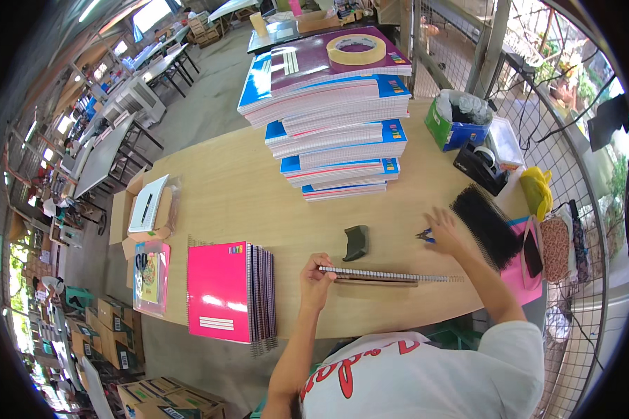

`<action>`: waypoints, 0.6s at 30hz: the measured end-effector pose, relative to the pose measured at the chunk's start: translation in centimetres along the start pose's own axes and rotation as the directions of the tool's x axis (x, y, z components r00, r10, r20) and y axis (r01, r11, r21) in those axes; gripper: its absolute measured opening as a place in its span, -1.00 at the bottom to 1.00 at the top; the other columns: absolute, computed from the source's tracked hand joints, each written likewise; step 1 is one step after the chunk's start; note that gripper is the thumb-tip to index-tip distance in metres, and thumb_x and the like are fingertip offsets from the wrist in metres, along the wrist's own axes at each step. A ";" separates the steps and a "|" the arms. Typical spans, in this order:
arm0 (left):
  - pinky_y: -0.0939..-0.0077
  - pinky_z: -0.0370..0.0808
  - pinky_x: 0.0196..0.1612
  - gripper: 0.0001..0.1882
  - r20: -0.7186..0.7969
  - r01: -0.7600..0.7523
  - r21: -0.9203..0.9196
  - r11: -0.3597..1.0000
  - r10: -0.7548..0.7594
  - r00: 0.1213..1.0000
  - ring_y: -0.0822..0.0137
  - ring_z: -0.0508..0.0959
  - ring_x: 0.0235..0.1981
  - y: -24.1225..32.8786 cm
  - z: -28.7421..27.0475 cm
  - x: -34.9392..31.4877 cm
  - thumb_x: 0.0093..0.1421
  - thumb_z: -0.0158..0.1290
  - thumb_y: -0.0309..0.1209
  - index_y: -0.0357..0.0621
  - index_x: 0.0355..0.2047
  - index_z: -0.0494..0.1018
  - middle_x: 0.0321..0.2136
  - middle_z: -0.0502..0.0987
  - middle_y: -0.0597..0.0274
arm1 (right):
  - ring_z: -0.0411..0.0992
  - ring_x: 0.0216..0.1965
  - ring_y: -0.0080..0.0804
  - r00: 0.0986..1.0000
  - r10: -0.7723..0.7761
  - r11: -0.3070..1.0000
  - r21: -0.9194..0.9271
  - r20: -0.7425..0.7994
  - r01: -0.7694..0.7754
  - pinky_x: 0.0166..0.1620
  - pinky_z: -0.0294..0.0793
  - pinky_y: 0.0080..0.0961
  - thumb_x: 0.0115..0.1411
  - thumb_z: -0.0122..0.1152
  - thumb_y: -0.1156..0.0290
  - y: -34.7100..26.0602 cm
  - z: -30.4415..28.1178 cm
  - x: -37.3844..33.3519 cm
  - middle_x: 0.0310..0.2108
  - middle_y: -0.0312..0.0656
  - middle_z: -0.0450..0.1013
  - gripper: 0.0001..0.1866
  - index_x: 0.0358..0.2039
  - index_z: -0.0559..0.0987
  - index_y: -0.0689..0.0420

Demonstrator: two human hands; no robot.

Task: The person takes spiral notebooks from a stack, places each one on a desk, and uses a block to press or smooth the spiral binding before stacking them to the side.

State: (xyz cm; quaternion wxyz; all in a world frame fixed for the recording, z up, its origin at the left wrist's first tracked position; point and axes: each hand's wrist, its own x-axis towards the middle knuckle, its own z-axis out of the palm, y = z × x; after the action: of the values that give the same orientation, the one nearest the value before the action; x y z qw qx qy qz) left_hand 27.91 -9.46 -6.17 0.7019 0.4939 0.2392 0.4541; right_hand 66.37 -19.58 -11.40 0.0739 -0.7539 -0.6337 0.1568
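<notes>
My left hand (317, 281) is closed on the left end of a spiral notebook (377, 276), which stands on edge above the table with its coil uppermost. The loose end of the coil sticks out past the notebook's right end. My right hand (443, 232) has its fingers spread, low over the table. Small pliers with blue handles (427, 236) lie at its fingertips; whether it touches them I cannot tell. A dark curved block (356, 243) rests beyond the notebook. Right of my right hand lies a bundle of black spiral coils (487, 227).
Pink spiral notebooks (218, 292) are stacked at left. A tall pile of unbound notebooks (339, 140) bears a tape roll (356, 49). A tape dispenser (481, 167), a box with a plastic liner (460, 120) and a yellow cloth (536, 192) line the right edge.
</notes>
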 end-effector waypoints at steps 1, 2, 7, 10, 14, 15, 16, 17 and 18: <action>0.59 0.44 -0.15 -0.67 -0.035 0.021 -0.028 0.999 -0.022 0.999 0.46 0.41 -0.20 0.0 0.3 0.1 0.02 0.39 -0.49 -0.13 -0.29 0.45 -0.23 0.38 0.32 | -0.06 0.40 0.31 0.994 0.089 0.993 -0.072 -0.065 -0.094 0.37 0.10 0.01 0.09 0.44 0.15 1.6 0.9 -3.0 0.39 0.16 0.06 -0.12 0.37 0.23 0.05; 0.60 0.43 -0.18 -0.69 -0.065 0.044 -0.055 0.998 -0.048 0.997 0.47 0.41 -0.19 0.0 0.7 0.1 0.02 0.40 -0.47 -0.14 -0.32 0.47 -0.22 0.39 0.32 | -0.02 0.37 0.34 0.987 0.062 0.995 -0.069 -0.147 -0.073 0.35 0.14 0.02 0.07 0.46 0.21 2.4 2.0 -5.0 0.37 0.14 0.07 -0.15 0.33 0.28 0.07; 0.60 0.45 -0.23 -0.70 -0.094 0.017 -0.105 0.994 -0.027 0.995 0.48 0.48 -0.26 -0.1 1.3 -0.1 0.05 0.36 -0.52 -0.19 -0.23 0.51 -0.21 0.49 0.29 | 0.26 0.14 0.22 0.924 -0.018 0.998 0.049 -0.382 0.040 0.16 0.34 -0.06 0.07 0.45 0.32 2.9 1.9 -6.2 0.07 0.12 0.34 -0.34 0.17 0.40 0.13; 0.61 0.46 -0.24 -0.73 -0.106 0.026 -0.097 0.995 -0.036 0.994 0.49 0.52 -0.30 0.7 1.5 -0.2 0.09 0.33 -0.55 -0.22 -0.21 0.52 -0.22 0.56 0.26 | 0.41 -0.02 0.07 0.889 0.170 0.885 0.463 -0.426 0.053 0.05 0.39 -0.16 0.05 0.45 0.32 -2.2 -4.4 -2.9 -0.14 0.01 0.46 -0.46 0.04 0.48 0.10; 0.62 0.47 -0.26 -0.68 -0.107 0.033 -0.051 0.998 -0.039 0.994 0.49 0.54 -0.30 0.9 1.4 -0.3 0.11 0.31 -0.56 -0.23 -0.14 0.50 -0.20 0.59 0.21 | 0.44 -0.01 -0.17 0.726 -0.540 0.824 -0.092 -0.426 0.559 0.22 0.30 -0.08 0.06 0.39 0.19 -14.9 -16.1 -0.8 -0.17 -0.18 0.46 -0.54 -0.02 0.55 -0.01; 0.62 0.47 -0.26 -0.68 -0.109 0.031 -0.050 0.998 -0.036 0.993 0.49 0.54 -0.30 0.8 1.4 -0.3 0.11 0.31 -0.56 -0.23 -0.14 0.50 -0.20 0.59 0.21 | 0.44 -0.01 -0.24 0.660 -0.646 0.755 -0.192 -0.382 0.627 0.28 0.23 -0.02 0.05 0.37 0.20 -17.6 -17.2 -0.5 -0.18 -0.22 0.47 -0.59 -0.07 0.57 -0.02; 0.63 0.48 -0.25 -0.62 -0.092 0.011 -0.074 0.997 -0.018 0.996 0.49 0.55 -0.28 0.7 1.6 -0.2 0.11 0.31 -0.57 -0.21 -0.07 0.46 -0.19 0.59 0.20 | 0.44 0.00 -0.30 0.590 -0.739 0.672 -0.290 -0.326 0.681 0.33 0.15 0.05 0.04 0.36 0.22 -19.7 -17.9 -0.2 -0.20 -0.27 0.47 -0.64 -0.12 0.58 -0.03; 0.63 0.49 -0.23 -0.56 -0.078 -0.010 -0.096 0.995 0.002 0.997 0.49 0.56 -0.27 0.7 1.7 -0.2 0.11 0.30 -0.58 -0.20 -0.01 0.42 -0.18 0.59 0.19 | 0.44 0.00 -0.30 0.587 -0.741 0.670 -0.294 -0.328 0.682 0.33 0.15 0.05 0.04 0.36 0.22 -21.3 -17.9 0.5 -0.20 -0.27 0.47 -0.64 -0.12 0.58 -0.03; 0.63 0.49 -0.23 -0.56 -0.078 -0.015 -0.093 0.996 0.007 0.997 0.49 0.56 -0.27 0.9 1.9 -0.2 0.11 0.30 -0.58 -0.20 -0.01 0.42 -0.18 0.59 0.19 | 0.44 0.01 -0.33 0.501 -0.826 0.564 -0.396 -0.259 0.725 0.35 0.10 0.09 0.03 0.34 0.24 -22.7 -17.6 1.2 -0.21 -0.29 0.47 -0.70 -0.19 0.59 -0.02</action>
State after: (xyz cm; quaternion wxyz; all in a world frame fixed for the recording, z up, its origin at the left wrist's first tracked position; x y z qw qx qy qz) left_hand 29.00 -10.42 -4.62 0.7119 0.4439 0.2420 0.4874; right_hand 51.22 -12.70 11.99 0.1802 -0.4030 -0.8872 -0.1344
